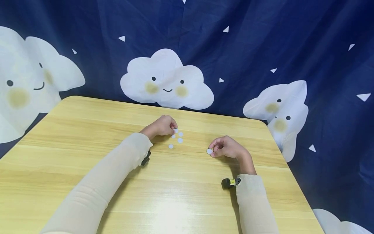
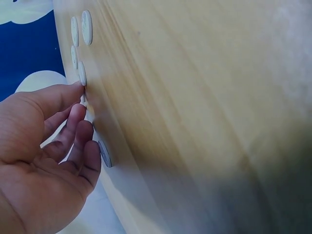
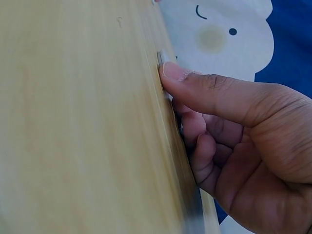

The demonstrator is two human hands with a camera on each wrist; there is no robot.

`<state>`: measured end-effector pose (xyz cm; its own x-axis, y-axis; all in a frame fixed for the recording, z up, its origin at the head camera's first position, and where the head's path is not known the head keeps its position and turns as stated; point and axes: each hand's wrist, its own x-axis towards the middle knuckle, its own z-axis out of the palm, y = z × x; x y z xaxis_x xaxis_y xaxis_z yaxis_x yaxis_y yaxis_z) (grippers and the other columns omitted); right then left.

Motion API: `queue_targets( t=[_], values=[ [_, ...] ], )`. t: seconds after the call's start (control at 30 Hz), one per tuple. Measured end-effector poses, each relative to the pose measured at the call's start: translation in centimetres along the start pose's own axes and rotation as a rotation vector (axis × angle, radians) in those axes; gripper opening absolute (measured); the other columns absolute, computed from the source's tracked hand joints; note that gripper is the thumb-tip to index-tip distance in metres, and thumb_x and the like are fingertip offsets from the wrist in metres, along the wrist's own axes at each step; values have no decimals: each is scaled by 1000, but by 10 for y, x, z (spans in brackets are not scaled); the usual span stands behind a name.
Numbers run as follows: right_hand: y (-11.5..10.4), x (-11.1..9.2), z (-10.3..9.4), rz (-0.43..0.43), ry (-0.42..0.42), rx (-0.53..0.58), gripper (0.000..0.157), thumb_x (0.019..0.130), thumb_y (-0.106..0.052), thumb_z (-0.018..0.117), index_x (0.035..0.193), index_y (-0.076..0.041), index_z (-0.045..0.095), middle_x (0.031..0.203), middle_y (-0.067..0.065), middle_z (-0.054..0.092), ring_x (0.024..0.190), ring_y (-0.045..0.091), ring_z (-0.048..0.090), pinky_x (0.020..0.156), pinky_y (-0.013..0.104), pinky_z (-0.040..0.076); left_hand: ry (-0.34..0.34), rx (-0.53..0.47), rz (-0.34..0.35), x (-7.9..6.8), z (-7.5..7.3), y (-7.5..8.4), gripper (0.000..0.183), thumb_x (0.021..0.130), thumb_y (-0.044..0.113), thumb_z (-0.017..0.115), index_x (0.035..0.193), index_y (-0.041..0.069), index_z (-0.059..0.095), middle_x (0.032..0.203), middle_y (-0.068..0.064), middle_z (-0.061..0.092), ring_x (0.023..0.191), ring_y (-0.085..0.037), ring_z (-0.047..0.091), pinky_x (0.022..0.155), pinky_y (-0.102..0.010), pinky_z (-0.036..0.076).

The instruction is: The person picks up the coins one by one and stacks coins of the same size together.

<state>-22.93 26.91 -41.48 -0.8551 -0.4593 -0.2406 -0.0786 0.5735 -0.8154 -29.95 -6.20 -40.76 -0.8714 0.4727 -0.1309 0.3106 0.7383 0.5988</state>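
My left hand reaches to the far middle of the table, thumb and fingertips pinching a small silvery coin. Close by on the wood lie several similar flat round coins, one of them a coin nearer to me. In the left wrist view a coin shows beside the curled outer fingers, and more coins lie beyond the thumb. To the right, my right hand pinches another coin by its edge, low over the tabletop. Its thumb covers much of that coin in the right wrist view.
The light wooden table has rounded far corners. Behind it hangs a dark blue curtain printed with smiling clouds and small white triangles. A black wrist camera sits at my right cuff, another black device at the left.
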Motion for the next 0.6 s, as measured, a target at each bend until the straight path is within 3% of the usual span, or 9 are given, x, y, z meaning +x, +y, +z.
queue_targets(
  t=[0.6],
  values=[
    [1, 0, -2, 15, 19, -14, 24, 80, -1, 85, 100, 1, 72, 84, 7, 71, 74, 16, 59, 65, 25, 48, -12, -4, 1, 0, 0, 0, 17, 93, 7, 72, 109, 3, 74, 102, -7, 68, 98, -21, 58, 93, -34, 47]
  ],
)
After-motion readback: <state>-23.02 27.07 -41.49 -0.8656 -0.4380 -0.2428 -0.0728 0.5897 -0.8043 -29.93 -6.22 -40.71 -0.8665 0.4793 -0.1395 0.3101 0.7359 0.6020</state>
